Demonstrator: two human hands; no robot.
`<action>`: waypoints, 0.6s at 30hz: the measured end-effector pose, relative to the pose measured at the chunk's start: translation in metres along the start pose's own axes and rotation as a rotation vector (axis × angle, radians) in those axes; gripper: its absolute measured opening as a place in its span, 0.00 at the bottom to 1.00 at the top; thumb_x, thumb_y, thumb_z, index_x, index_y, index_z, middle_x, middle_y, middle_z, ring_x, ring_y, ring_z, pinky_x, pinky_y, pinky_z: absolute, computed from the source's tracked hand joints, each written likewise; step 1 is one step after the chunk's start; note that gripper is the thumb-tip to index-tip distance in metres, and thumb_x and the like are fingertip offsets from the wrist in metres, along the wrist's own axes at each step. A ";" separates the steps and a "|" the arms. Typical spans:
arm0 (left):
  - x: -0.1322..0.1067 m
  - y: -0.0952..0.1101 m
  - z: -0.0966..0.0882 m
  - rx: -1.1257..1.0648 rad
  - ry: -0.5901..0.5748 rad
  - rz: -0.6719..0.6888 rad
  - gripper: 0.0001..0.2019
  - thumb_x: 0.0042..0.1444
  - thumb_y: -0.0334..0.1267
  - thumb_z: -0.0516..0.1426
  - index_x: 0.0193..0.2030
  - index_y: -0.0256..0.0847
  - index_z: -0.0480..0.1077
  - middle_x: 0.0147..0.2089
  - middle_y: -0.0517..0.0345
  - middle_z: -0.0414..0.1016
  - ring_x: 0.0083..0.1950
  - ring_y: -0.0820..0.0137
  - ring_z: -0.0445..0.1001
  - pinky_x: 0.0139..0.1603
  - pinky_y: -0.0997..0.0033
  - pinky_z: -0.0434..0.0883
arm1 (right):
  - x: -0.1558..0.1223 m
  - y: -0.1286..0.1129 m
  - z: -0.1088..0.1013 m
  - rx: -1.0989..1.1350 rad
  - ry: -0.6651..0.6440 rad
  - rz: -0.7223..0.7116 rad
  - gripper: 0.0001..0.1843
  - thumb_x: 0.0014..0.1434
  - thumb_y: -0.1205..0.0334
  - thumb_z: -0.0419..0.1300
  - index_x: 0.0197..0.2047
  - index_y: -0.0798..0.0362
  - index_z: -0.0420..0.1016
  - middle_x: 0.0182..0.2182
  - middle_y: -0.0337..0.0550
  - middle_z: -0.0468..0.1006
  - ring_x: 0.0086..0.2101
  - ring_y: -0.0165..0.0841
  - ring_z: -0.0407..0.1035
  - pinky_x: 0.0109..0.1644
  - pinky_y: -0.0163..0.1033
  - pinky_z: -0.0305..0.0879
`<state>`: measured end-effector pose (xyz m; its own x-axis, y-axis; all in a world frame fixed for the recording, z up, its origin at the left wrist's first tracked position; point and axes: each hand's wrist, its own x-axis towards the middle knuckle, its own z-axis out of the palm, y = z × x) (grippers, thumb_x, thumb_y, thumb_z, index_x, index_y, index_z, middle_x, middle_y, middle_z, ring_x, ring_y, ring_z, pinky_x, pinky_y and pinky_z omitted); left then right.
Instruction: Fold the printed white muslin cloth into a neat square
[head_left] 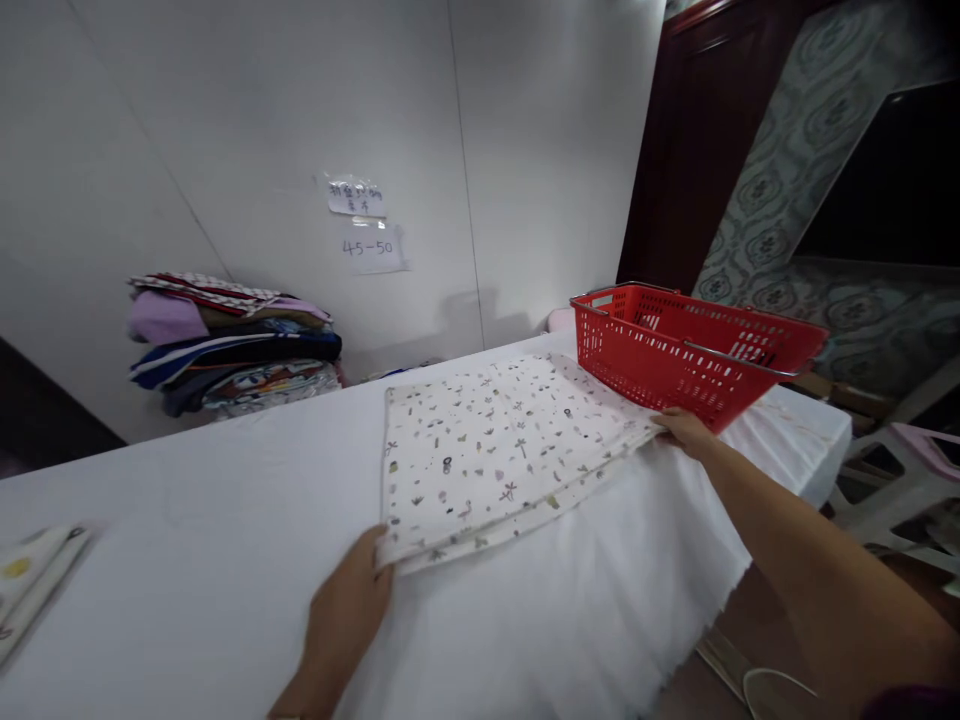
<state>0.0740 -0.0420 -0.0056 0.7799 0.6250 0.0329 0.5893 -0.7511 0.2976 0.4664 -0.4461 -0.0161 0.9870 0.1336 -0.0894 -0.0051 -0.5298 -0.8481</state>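
Observation:
A white cloth printed with small palm trees and other motifs [495,440] lies folded in layers on the white-covered table [225,560]. My left hand [351,590] grips its near left corner, fingers closed over the edge. At the near right corner, my right hand [684,430] pinches the fabric, close beside the red basket. Between the two hands the near edge sags slightly and shows two layers. The thumb side of each hand is on top; the fingertips beneath the cloth are hidden.
A red plastic basket [675,350] with metal handles stands at the table's right end. Folded clothes [236,345] are stacked at the back left. Another patterned cloth [37,580] lies at the left edge. Paper signs [371,248] hang on the wall. A white and pink stool [911,460] stands right.

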 end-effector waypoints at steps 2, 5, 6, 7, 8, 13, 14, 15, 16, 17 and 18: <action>0.002 -0.008 -0.022 0.018 0.188 -0.032 0.18 0.58 0.37 0.45 0.55 0.44 0.62 0.53 0.55 0.72 0.46 0.65 0.74 0.40 0.70 0.69 | -0.005 -0.002 -0.002 0.062 -0.017 0.014 0.02 0.61 0.63 0.54 0.36 0.51 0.65 0.29 0.41 0.73 0.29 0.29 0.71 0.33 0.32 0.72; 0.002 -0.022 -0.042 0.101 0.335 -0.063 0.18 0.58 0.39 0.45 0.54 0.44 0.64 0.55 0.54 0.69 0.49 0.63 0.71 0.37 0.69 0.68 | -0.022 0.006 0.004 0.119 -0.105 0.074 0.07 0.56 0.63 0.59 0.38 0.51 0.64 0.24 0.37 0.71 0.25 0.29 0.70 0.29 0.32 0.70; 0.000 -0.027 -0.043 0.127 0.297 -0.061 0.18 0.58 0.38 0.45 0.54 0.44 0.64 0.55 0.54 0.69 0.49 0.63 0.71 0.36 0.68 0.67 | -0.029 0.010 0.008 0.115 -0.137 0.108 0.10 0.54 0.63 0.60 0.39 0.52 0.64 0.22 0.36 0.70 0.22 0.29 0.68 0.27 0.32 0.69; -0.001 -0.031 -0.042 0.150 0.222 -0.056 0.17 0.59 0.38 0.45 0.52 0.43 0.65 0.54 0.54 0.70 0.48 0.63 0.71 0.36 0.68 0.67 | -0.036 0.015 0.013 0.095 -0.157 0.147 0.12 0.52 0.63 0.61 0.41 0.53 0.65 0.19 0.34 0.68 0.20 0.29 0.67 0.26 0.33 0.68; -0.003 -0.035 -0.038 0.165 0.132 -0.044 0.17 0.59 0.37 0.44 0.51 0.43 0.66 0.53 0.54 0.71 0.47 0.64 0.71 0.36 0.68 0.67 | -0.042 0.018 0.017 0.055 -0.164 0.179 0.14 0.52 0.64 0.61 0.43 0.53 0.65 0.17 0.32 0.67 0.19 0.29 0.65 0.24 0.33 0.67; -0.014 -0.048 -0.010 0.210 -0.087 -0.011 0.15 0.58 0.35 0.44 0.48 0.43 0.67 0.47 0.57 0.73 0.47 0.67 0.71 0.37 0.71 0.66 | -0.056 0.015 0.030 -0.285 -0.113 0.178 0.22 0.54 0.65 0.57 0.53 0.59 0.63 0.13 0.32 0.65 0.16 0.30 0.64 0.23 0.33 0.62; -0.015 -0.051 -0.007 0.228 -0.066 0.000 0.15 0.58 0.35 0.43 0.47 0.43 0.67 0.47 0.56 0.72 0.48 0.66 0.70 0.36 0.71 0.66 | -0.057 0.012 0.030 -0.364 -0.106 0.157 0.23 0.54 0.65 0.56 0.54 0.59 0.63 0.13 0.33 0.66 0.17 0.30 0.64 0.23 0.33 0.62; -0.015 -0.052 -0.005 0.249 -0.037 0.025 0.15 0.59 0.36 0.43 0.47 0.42 0.67 0.48 0.55 0.72 0.49 0.65 0.70 0.36 0.71 0.66 | -0.057 0.009 0.030 -0.446 -0.094 0.137 0.24 0.54 0.66 0.56 0.54 0.59 0.63 0.15 0.34 0.68 0.17 0.30 0.65 0.24 0.33 0.62; -0.015 -0.054 -0.003 0.273 -0.003 0.066 0.15 0.58 0.36 0.44 0.46 0.42 0.68 0.49 0.53 0.71 0.50 0.64 0.69 0.37 0.70 0.66 | -0.057 0.008 0.030 -0.527 -0.077 0.116 0.24 0.54 0.66 0.56 0.55 0.59 0.63 0.17 0.36 0.70 0.18 0.30 0.66 0.26 0.34 0.63; -0.014 -0.054 -0.001 0.295 0.035 0.113 0.15 0.58 0.36 0.45 0.46 0.41 0.68 0.50 0.52 0.70 0.51 0.63 0.68 0.40 0.69 0.67 | -0.058 0.007 0.029 -0.602 -0.054 0.091 0.25 0.53 0.66 0.56 0.56 0.58 0.63 0.20 0.39 0.72 0.20 0.31 0.67 0.27 0.34 0.63; -0.013 -0.053 0.001 0.316 0.072 0.162 0.15 0.57 0.36 0.47 0.47 0.40 0.69 0.51 0.50 0.69 0.52 0.61 0.67 0.43 0.66 0.67 | -0.058 0.008 0.028 -0.666 -0.028 0.063 0.26 0.53 0.65 0.56 0.57 0.58 0.63 0.23 0.42 0.74 0.23 0.32 0.69 0.29 0.35 0.64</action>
<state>0.0323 -0.0101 -0.0224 0.8585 0.4971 0.1263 0.5038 -0.8634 -0.0260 0.4044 -0.4349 -0.0325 0.9834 0.1026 -0.1495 0.0468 -0.9400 -0.3378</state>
